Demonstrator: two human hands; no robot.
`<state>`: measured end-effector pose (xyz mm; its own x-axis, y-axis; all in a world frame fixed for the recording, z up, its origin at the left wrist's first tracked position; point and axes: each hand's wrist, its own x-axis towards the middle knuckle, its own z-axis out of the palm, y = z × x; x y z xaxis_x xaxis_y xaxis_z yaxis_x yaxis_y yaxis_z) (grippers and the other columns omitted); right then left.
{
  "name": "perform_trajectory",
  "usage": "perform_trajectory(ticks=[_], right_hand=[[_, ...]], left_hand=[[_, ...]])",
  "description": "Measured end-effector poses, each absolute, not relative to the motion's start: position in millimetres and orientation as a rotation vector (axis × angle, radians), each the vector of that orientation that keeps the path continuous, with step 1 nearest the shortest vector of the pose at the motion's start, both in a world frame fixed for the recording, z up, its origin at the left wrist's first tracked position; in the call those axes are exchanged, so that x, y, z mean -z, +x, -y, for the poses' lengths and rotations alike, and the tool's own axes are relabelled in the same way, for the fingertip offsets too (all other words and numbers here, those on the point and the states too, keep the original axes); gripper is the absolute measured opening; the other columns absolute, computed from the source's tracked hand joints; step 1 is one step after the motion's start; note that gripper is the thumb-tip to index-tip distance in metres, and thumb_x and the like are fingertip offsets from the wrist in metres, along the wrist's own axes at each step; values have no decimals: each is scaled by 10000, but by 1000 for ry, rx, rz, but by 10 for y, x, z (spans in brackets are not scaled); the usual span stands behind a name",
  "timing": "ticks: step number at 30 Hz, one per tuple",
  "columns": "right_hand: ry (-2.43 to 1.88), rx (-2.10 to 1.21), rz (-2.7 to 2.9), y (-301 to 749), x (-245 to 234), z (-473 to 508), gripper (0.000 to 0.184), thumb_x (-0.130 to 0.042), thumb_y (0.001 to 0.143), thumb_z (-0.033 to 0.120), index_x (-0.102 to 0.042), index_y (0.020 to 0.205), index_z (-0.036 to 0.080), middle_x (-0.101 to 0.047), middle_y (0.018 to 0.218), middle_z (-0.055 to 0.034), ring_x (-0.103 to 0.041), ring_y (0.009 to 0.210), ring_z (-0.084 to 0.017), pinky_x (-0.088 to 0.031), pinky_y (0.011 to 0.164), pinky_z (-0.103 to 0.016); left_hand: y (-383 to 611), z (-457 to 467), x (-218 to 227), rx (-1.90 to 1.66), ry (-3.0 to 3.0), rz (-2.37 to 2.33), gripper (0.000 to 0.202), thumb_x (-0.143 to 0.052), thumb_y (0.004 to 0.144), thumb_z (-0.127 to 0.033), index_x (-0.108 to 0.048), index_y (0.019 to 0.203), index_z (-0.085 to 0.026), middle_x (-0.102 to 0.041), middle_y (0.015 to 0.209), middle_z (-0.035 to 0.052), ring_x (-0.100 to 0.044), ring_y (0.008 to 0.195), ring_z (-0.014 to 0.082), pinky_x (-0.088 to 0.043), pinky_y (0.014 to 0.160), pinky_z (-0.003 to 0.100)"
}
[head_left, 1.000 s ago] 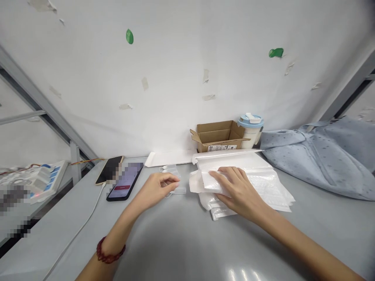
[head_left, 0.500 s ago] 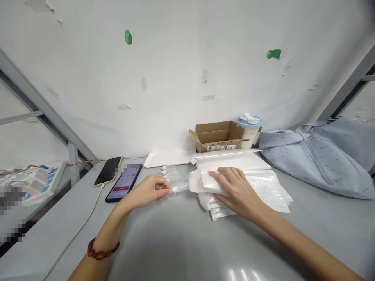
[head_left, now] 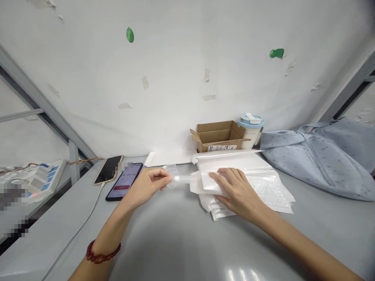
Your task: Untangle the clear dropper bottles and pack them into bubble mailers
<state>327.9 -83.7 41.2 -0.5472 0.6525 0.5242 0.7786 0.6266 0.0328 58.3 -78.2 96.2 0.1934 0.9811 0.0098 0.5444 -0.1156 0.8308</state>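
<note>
My left hand [head_left: 155,181] pinches the white end of a small clear plastic tube [head_left: 184,179], with a thin loop of string hanging by the fingertips. The tube's other end reaches into the open mouth of a small white packet [head_left: 207,182]. My right hand [head_left: 237,191] grips that packet, fingers over the top and thumb along the near side. Under it lies a stack of white bubble mailers [head_left: 271,189]. Just behind my left fingers are more small clear pieces [head_left: 172,170], partly hidden by the hand.
Along the wall stand an open cardboard box [head_left: 218,136] and a blue-lidded cup [head_left: 250,130]. A flat white packet [head_left: 172,157] lies at the back. Two phones, a black one [head_left: 124,183] and a charging one [head_left: 108,170], lie left. Blue fabric [head_left: 316,160] covers the right side.
My left hand has moved slightly up and away from me, bringing the clear tube level with the packet's mouth and over its edge. My right hand stays in place.
</note>
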Motion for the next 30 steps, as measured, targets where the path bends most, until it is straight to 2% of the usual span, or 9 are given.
perform_trajectory(ticks=[7, 10, 13, 17, 19, 23, 26, 28, 30], right_hand=[[-1051, 330, 2415, 3239, -404, 892, 440, -587, 777, 202, -470, 1198, 150, -509, 1075, -151, -442, 971, -278, -390, 814, -420], [-1032, 335, 2413, 3217, -399, 912, 418, -590, 776, 192, -489, 1179, 143, -512, 1069, -155, -444, 957, -276, -389, 807, -414], [-1012, 336, 2410, 3188, -390, 929, 410, -589, 764, 176, -503, 1164, 142, -526, 1055, -154, -453, 944, -273, -391, 798, -411], [-975, 321, 2409, 3167, -379, 942, 422, -575, 747, 139, -503, 1162, 148, -542, 1037, -142, -465, 943, -265, -393, 795, -404], [-974, 312, 2405, 3178, -388, 941, 417, -562, 759, 144, -495, 1171, 150, -538, 1045, -143, -464, 950, -265, -394, 801, -409], [-980, 308, 2368, 3232, -438, 922, 397, -523, 789, 165, -479, 1183, 136, -520, 1048, -156, -453, 959, -272, -400, 797, -423], [-970, 300, 2347, 3257, -468, 911, 403, -518, 785, 160, -475, 1184, 125, -513, 1047, -161, -456, 961, -274, -404, 792, -426], [-948, 308, 2358, 3252, -470, 915, 411, -525, 780, 169, -474, 1186, 123, -515, 1054, -166, -461, 968, -278, -404, 796, -437], [-943, 379, 2350, 3231, -459, 933, 416, -517, 780, 164, -473, 1193, 147, -510, 1110, -174, -456, 1023, -296, -376, 838, -488]], left_hand=[[962, 775, -523, -888, 1582, -1288, 163, -659, 678, -314, -697, 724, -163, -695, 756, 50, -607, 727, 188, -481, 681, 289], [1070, 820, -413, -942, 1528, -1294, 140, -673, 659, -282, -708, 730, -166, -705, 752, 54, -620, 723, 203, -490, 682, 303], [1134, 884, -404, -953, 1709, -1287, 126, -608, 721, -243, -722, 747, -196, -712, 791, 40, -618, 765, 208, -485, 723, 311], [1173, 955, -465, -797, 2020, -1112, 300, -438, 840, -199, -726, 764, -236, -701, 757, 17, -592, 755, 190, -464, 783, 323], [1159, 962, -498, -790, 2064, -1089, 308, -426, 857, -216, -723, 778, -237, -696, 749, 18, -577, 732, 182, -460, 769, 317], [1046, 899, -541, -1059, 1867, -1379, 192, -566, 787, -316, -684, 882, -198, -682, 838, 44, -556, 694, 166, -461, 649, 279], [960, 830, -554, -1163, 1708, -1465, 360, -630, 729, -357, -581, 1041, -185, -636, 957, 60, -561, 805, 172, -463, 620, 251], [946, 809, -554, -1014, 1701, -1373, 327, -618, 734, -397, -582, 973, -178, -633, 906, 49, -567, 787, 167, -454, 590, 239], [971, 816, -548, -787, 1696, -1284, 297, -549, 776, -453, -585, 723, -163, -611, 683, 13, -536, 600, 130, -412, 517, 230]])
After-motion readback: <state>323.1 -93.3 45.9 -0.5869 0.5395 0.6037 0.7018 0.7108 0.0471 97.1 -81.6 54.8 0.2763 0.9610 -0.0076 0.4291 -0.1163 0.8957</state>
